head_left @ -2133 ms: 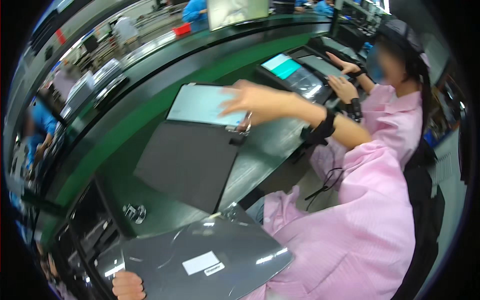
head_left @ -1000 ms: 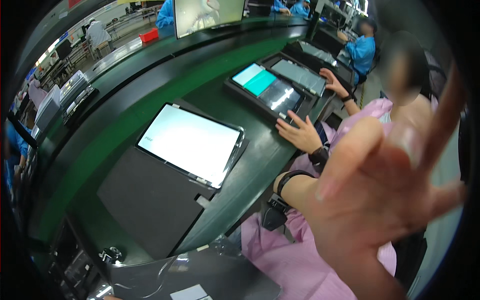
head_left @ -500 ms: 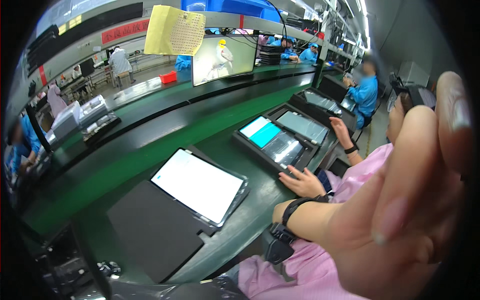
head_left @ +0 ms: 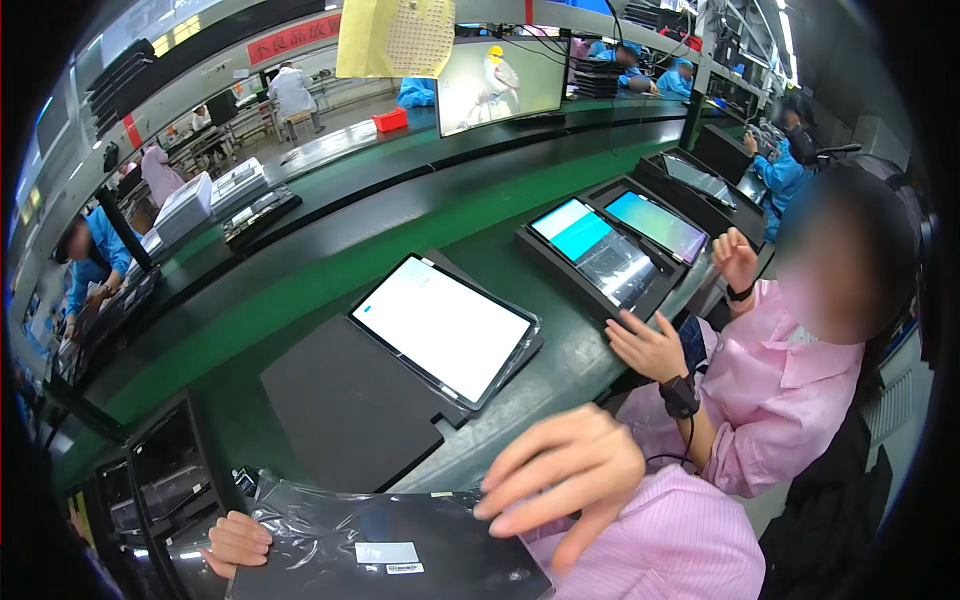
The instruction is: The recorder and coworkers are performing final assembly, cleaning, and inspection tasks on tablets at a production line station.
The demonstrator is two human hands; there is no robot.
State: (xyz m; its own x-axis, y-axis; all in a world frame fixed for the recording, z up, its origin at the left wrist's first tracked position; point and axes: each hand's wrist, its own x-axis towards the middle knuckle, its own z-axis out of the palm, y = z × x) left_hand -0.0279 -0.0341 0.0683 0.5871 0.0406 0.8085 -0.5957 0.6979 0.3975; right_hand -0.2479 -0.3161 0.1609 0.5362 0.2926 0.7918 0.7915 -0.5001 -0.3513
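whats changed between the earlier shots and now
The right hand has come away from the near tablet, up close to the camera, then down by the right end of the bagged panel; contact there is unclear. Another tablet, by the co-worker's raised hand, has lit up blue-green. The left hand still holds the bagged panel; the near tablet stays lit.

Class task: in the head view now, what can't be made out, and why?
In the head view:
Wrapped dark panel: near edge cut off by the picture's lower edge.
Left hand: palm hidden by its fingers and the panel.
White label: print too small.
Right hand: own fingers hide whether it touches the panel.
Neighbour's face: blurred.
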